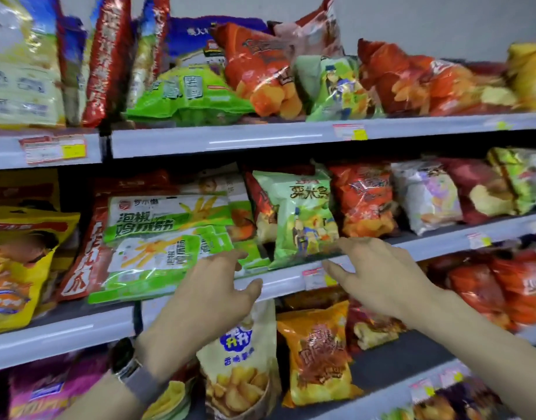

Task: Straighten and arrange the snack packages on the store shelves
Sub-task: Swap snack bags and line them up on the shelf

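Snack packages of glossy, crinkled foil and plastic fill three grey metal shelves. Nearest, on the bottom shelf, a cream pouch [242,359] printed with golden puffs stands beside an orange bag [316,356]. Above them, at the middle shelf [278,281] edge, the left hand [206,298], a watch [130,368] on its wrist, lies spread with fingertips touching flat green packs [166,237] reading 泡椒, which lean forward. The right hand [378,277] is released, fingers at the bottom edge of a puffy pale-green cartoon bag [303,216]. Farther up, the top shelf [260,137] carries red, orange and green bags, tilted; their writing is blurred.
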A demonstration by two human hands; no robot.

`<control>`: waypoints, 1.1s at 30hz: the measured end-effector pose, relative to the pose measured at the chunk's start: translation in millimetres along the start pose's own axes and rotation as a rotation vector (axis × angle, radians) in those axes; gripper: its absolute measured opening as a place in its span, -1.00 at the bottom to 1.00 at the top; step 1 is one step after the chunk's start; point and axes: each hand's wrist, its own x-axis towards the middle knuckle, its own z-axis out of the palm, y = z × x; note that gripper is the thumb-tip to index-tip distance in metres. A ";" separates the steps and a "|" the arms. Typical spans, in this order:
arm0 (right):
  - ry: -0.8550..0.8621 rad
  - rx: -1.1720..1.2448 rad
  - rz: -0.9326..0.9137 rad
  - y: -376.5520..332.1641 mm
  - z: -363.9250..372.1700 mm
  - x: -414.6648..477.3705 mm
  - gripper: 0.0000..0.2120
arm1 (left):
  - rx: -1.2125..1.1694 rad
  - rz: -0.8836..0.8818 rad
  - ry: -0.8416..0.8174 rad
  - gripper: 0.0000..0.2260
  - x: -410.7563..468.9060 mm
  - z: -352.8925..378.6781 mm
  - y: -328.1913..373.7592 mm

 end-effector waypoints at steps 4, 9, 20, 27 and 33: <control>0.031 0.033 0.038 71.4 1.0 -1.7 -0.60 | -0.013 -0.034 0.044 -0.47 27.7 39.7 55.6; 0.074 0.227 0.144 142.6 9.1 18.2 -0.53 | -0.096 -0.122 0.055 -0.14 60.6 68.1 88.7; -0.091 0.862 0.288 187.3 25.6 111.5 0.01 | -0.538 -0.455 0.049 -0.36 118.4 67.2 103.9; -0.111 1.026 0.276 191.0 36.2 131.9 -0.10 | -0.631 -0.455 0.209 -0.48 121.7 67.0 94.2; -0.081 1.088 0.222 188.2 43.4 133.2 -0.51 | -0.788 -0.489 0.261 -0.75 103.8 38.6 77.8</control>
